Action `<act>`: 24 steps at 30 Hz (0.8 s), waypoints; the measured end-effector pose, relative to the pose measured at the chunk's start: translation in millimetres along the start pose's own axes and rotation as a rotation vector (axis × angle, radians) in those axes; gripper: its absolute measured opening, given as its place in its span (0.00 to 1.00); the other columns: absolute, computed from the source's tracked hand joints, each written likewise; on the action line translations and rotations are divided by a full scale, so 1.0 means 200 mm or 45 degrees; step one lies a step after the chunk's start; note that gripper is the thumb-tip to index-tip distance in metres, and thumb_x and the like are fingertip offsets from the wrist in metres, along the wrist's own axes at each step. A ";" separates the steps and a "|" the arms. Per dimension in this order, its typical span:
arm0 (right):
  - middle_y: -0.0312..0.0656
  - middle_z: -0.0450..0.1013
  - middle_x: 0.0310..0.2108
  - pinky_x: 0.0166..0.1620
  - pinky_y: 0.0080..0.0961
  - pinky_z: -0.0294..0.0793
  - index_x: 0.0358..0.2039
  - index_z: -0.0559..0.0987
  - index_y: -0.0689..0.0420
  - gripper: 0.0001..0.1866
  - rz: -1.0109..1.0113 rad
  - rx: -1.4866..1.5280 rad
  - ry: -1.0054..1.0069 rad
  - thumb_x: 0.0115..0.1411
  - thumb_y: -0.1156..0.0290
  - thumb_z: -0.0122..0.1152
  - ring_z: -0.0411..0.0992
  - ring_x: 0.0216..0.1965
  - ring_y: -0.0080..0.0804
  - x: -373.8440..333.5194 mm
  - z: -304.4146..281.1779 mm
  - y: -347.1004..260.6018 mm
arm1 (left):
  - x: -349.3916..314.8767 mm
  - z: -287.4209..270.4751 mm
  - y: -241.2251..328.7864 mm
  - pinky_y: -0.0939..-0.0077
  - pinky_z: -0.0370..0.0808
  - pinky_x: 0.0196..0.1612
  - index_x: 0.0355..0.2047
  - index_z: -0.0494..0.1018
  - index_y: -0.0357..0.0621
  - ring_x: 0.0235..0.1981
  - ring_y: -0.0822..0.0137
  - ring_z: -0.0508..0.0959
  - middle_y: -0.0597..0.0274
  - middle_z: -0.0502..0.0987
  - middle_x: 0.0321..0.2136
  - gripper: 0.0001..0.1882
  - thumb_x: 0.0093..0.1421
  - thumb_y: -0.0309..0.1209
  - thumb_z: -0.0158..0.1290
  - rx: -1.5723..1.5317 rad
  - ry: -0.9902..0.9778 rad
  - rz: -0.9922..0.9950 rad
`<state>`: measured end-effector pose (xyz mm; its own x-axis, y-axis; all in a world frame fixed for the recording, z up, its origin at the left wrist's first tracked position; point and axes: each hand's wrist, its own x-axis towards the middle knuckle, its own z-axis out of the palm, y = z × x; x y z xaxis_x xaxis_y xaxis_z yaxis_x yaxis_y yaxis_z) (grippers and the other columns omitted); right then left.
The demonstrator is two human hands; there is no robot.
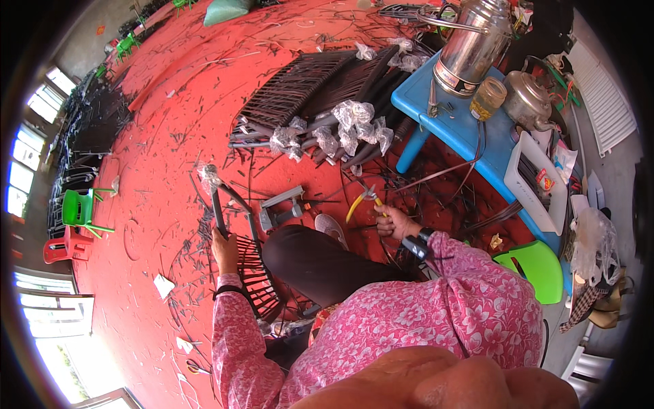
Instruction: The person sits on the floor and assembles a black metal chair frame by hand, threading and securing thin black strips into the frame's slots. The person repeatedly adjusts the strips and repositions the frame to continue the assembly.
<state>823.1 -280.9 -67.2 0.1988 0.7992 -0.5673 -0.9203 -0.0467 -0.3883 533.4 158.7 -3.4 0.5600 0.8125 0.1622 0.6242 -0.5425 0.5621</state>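
Observation:
My left hand (pixel 225 252) is closed round the dark tube of a frame (pixel 218 210), whose end is wrapped in clear plastic. A row of dark woven strips (pixel 262 279) runs along this frame, beside my bent knee. In my right hand (pixel 397 223) is a pair of pliers (pixel 370 193) with yellow handles. The fingers grip one handle, and the other handle stands apart from it. The pliers are away from the frame, over the red floor. Between the two hands, a grey and black staple gun (pixel 281 207) lies on the floor.
Several dark woven panels (pixel 289 88) with plastic-wrapped ends are stacked ahead. On the right, a blue table (pixel 501 163) holds a metal flask (pixel 470 51), a glass jar (pixel 488 99), a kettle (pixel 526 95) and a white tray (pixel 528 180). Cut strips litter the red floor (pixel 163 136). Scissors (pixel 197 368) lie lower left.

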 end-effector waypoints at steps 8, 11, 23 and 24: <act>0.20 0.53 0.14 0.21 0.15 0.51 0.53 0.78 0.63 0.20 -0.162 -0.702 -0.424 0.69 0.62 0.55 0.50 0.14 0.10 -0.24 0.50 -0.03 | -0.14 -0.29 -0.09 0.54 0.75 0.36 0.43 0.69 0.36 0.30 0.44 0.80 0.46 0.79 0.30 0.15 0.57 0.27 0.58 -0.032 -0.002 0.016; 0.19 0.58 0.18 0.22 0.13 0.50 0.51 0.81 0.61 0.18 -0.264 -0.866 -0.325 0.66 0.64 0.61 0.53 0.17 0.08 -0.23 0.66 0.01 | -0.18 -0.36 -0.13 0.55 0.75 0.36 0.41 0.70 0.37 0.31 0.44 0.80 0.47 0.79 0.30 0.14 0.55 0.27 0.57 -0.036 0.050 0.002; 0.31 0.72 0.34 0.39 0.20 0.69 0.58 0.78 0.56 0.21 -0.719 -1.501 -0.518 0.68 0.62 0.58 0.68 0.32 0.20 -0.24 0.83 0.13 | -0.20 -0.50 -0.19 0.53 0.74 0.35 0.40 0.73 0.40 0.30 0.41 0.80 0.46 0.79 0.27 0.12 0.54 0.22 0.53 -0.070 0.097 0.055; 0.32 0.73 0.35 0.42 0.21 0.69 0.58 0.77 0.58 0.21 -0.770 -1.552 -0.533 0.67 0.62 0.58 0.69 0.35 0.21 -0.24 0.84 0.14 | -0.20 -0.51 -0.20 0.52 0.73 0.35 0.40 0.73 0.41 0.30 0.40 0.79 0.44 0.79 0.26 0.12 0.54 0.23 0.53 0.062 0.101 0.062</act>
<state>732.1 -219.9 70.9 0.1400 0.9870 0.0786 0.1731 0.0538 -0.9834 430.5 169.1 50.9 0.5468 0.7982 0.2528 0.6244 -0.5899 0.5120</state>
